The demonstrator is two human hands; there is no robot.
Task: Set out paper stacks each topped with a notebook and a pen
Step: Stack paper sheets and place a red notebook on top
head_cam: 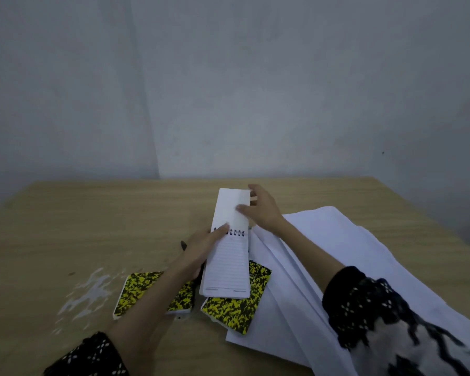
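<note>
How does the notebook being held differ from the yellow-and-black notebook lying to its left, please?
The held notebook is open, its cover flipped back over the spiral, showing lined white pages; the left notebook is closed, showing its speckled cover. The first is gripped by the left hand and right hand; the second lies flat on the table. Both look like small pads.

You've got the open spiral-bound notepad with lined white pages [227, 264] held above the light wooden table [92, 218]. Your left hand [201, 248] grips it at the black wire coil, thumb on top; your right hand [261, 210] pinches the flipped-up white page at the far end. Below, near you, two yellow-and-black speckled notebooks: one on the left [136, 291] flat on the wood, one on the right [236, 308] on the fanned white paper sheets [323, 240]. A dark pen tip [183, 245] pokes out left of your left hand.
</note>
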